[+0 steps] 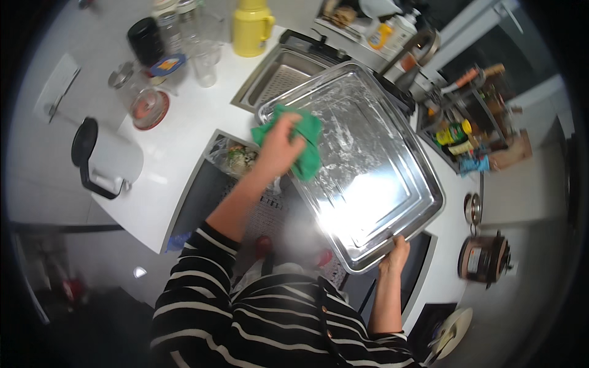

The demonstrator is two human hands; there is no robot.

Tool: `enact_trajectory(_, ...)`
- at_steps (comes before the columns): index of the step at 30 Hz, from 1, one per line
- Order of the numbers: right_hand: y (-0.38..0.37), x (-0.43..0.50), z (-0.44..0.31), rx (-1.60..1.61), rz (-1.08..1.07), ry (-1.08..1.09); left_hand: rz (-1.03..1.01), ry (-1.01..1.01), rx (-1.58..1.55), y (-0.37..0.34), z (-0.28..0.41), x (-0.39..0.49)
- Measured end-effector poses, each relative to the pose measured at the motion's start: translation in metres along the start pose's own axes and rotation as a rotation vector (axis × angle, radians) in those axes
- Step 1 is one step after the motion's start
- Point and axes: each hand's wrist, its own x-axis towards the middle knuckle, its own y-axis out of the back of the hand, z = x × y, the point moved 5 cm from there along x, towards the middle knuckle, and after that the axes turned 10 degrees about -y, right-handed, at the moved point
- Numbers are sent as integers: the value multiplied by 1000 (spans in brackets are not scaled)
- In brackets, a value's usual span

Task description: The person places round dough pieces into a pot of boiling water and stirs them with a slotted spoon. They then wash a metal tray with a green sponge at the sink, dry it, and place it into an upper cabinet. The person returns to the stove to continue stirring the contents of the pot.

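A large rectangular stainless-steel tray [391,152] is held tilted over the sink and the counter's front edge. My right hand [396,257] grips its near rim at the lower right, fingers over the edge. In my left hand [280,145] is a bunched green cloth [309,158], pressed on the tray's left side close to the rim. Whitish streaks and smears mark the tray's inner surface, and a bright glare covers its lower part. The tray hides part of the steel sink basin [294,73] behind it.
On the left counter stand a white jug [112,156], glass jars [147,108] and a yellow thermos [251,30]. A waste bag [239,158] hangs below the counter edge. At right are a rack of bottles [455,133] and a brown electric cooker [483,258].
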Motion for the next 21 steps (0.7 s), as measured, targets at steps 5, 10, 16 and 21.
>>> enact_trajectory(5,30,5,43,260,35,-130,-358,-322,40,-135,25,-50)
enact_trajectory(10,46,7,89,503,52,-239,-316,-383,264,-143,54,-78)
enact_trajectory(16,11,-21,103,732,55,-506,-461,697,-469,-161,-1,-193)
enact_trajectory(21,44,0,156,293,-252,-472,-308,701,-518,-203,-45,-206)
